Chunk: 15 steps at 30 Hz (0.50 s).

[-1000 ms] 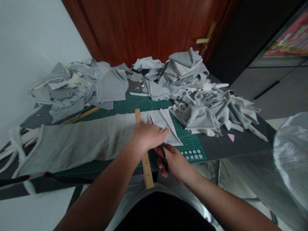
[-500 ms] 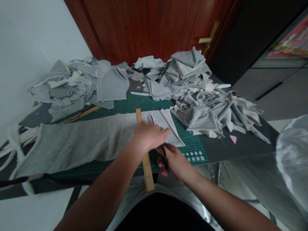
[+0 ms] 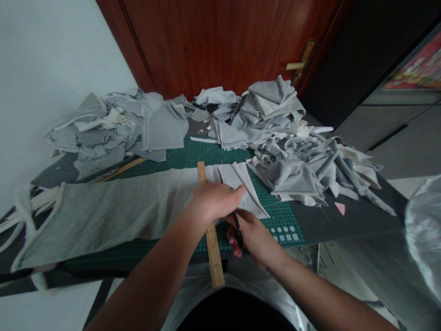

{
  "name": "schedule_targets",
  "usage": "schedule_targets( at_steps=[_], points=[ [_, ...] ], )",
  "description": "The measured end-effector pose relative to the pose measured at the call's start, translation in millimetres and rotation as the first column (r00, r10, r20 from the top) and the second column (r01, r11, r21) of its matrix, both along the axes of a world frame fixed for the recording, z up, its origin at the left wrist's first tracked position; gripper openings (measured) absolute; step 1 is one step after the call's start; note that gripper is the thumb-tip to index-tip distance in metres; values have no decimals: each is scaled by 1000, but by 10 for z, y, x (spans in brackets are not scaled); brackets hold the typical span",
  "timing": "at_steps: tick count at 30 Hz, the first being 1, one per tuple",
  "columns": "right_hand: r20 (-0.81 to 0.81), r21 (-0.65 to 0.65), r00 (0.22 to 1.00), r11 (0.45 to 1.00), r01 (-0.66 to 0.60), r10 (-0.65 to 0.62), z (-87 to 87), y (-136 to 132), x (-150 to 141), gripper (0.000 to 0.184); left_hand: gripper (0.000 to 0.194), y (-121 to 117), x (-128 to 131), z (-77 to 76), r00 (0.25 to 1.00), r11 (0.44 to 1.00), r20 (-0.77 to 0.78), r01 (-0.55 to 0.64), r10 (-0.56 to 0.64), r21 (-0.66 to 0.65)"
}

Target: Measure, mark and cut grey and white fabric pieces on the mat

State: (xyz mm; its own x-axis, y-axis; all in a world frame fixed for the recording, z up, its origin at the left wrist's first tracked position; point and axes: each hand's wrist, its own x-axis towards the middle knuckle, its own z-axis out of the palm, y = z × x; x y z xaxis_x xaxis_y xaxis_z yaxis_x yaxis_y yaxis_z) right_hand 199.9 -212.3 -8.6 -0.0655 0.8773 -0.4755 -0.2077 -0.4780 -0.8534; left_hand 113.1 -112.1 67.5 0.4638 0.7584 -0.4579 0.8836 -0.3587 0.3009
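The left hand (image 3: 216, 200), thumb spread, is partly covering a wooden ruler (image 3: 214, 257) on gray cloth (image 3: 131, 207); the right hand (image 3: 254, 233) is gripping scissors (image 3: 237, 226) pointing toward eleven o'clock.

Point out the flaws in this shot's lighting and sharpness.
Head view: dim, soft light, no hard shadows on the grey cloth; head view: detail lost in the dark cabinet; head view: plastic at the right edge looks soft and stretched.

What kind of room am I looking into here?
Probably a home or small workroom used for sewing: a green gridded cutting mat, heaps of grey fabric pieces, and black-handled scissors in the right hand, before a reddish-brown wooden door.
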Motion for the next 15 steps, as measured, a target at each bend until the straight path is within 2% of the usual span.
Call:
schedule_targets(
  at_steps=[9, 15],
  points=[
    [8, 0, 1000, 1000, 2, -2, 35, 59, -33, 48, 68, 60, -39, 1, 999, 998, 10, -30, 31, -61],
    [8, -36, 1000, 999, 15, -15, 57, 102, -63, 54, 66, 110, -84, -35, 996, 994, 80, -37, 45, -98]
  ],
)
